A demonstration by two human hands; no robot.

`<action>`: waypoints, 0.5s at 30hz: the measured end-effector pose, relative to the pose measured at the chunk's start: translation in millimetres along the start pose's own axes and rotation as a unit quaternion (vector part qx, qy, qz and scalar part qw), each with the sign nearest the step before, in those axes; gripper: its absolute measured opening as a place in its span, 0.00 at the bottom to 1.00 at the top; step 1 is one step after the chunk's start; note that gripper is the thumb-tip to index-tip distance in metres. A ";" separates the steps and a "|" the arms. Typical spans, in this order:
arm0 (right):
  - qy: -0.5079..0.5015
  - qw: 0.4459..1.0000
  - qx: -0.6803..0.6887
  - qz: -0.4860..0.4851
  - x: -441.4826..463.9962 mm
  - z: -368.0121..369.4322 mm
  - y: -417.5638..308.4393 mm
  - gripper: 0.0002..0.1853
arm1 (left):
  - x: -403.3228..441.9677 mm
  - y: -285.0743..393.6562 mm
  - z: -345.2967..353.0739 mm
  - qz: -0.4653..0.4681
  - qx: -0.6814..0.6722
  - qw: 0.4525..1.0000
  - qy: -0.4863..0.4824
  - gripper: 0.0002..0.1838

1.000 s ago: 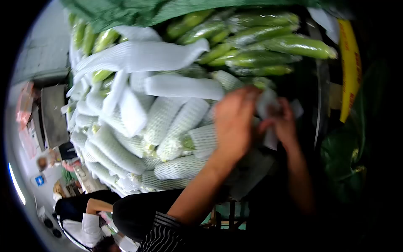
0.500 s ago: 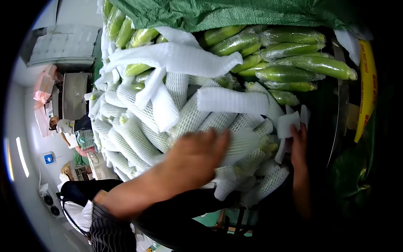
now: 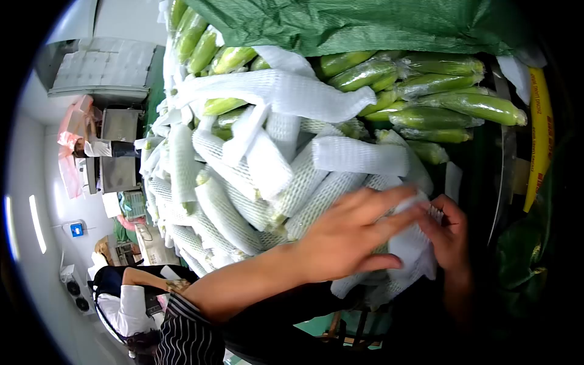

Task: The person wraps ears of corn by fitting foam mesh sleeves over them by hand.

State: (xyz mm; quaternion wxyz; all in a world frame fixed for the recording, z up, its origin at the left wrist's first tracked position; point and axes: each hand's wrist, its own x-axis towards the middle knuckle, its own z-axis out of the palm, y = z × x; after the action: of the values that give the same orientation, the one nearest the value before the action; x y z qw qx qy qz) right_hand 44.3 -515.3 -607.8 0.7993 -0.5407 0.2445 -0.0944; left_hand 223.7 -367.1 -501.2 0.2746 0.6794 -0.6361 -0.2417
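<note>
My left hand [image 3: 356,234], in a striped sleeve, reaches across from the left with its fingertips pinching a white foam net sleeve [image 3: 413,243]. The fingers and thumb of my right hand [image 3: 449,234] grip the same foam net sleeve from the right. Whether anything is inside it, I cannot tell. Beside my hands lies a heap of long green vegetables in foam net sleeves [image 3: 226,216]. One loose, flattened foam sleeve [image 3: 362,155] rests on the heap. Farther back are bare green vegetables in clear film [image 3: 441,109], lying side by side.
A green woven sheet [image 3: 359,27] covers the back of the pile. A yellow printed strip [image 3: 538,140] runs along the right. At left, close by, is a person in white [image 3: 125,307]; another person [image 3: 100,149] stands farther off near metal tables [image 3: 118,125].
My left hand has moved right from the sleeved heap to meet my right hand at the foam sleeve. The view has shifted slightly, and the nearby person at left has an arm stretched out.
</note>
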 end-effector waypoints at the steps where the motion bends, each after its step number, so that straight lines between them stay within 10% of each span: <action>1: 0.038 0.995 0.064 -0.067 -3.7 2.8 8.2 0.10 | 18.0 -3.1 20.4 0.023 -0.041 0.999 0.004 0.34; 4: -0.060 0.932 0.350 0.075 -10.4 -26.0 15.8 0.24 | 47.9 -21.1 55.6 -0.027 -0.163 0.985 0.050 0.28; 8: -0.158 0.954 0.239 0.088 -24.3 -44.7 14.7 0.29 | 62.6 -27.6 106.2 -0.233 -0.514 0.820 0.097 0.07; 12: 0.092 0.955 -0.232 -0.162 -15.2 -54.7 35.7 0.15 | 92.6 -59.4 143.7 -0.240 -0.278 0.928 0.057 0.09; 15: 0.187 0.943 -0.213 -0.172 -22.3 -71.9 26.7 0.16 | 145.1 -106.9 177.1 -0.102 0.017 0.989 0.102 0.12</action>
State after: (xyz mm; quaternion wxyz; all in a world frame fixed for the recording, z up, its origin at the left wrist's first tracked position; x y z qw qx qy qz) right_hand -13.4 -554.3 -646.9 0.5766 -0.7052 0.3068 -0.2758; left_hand 192.6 -519.1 -700.6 0.3007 0.7666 -0.5357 -0.1871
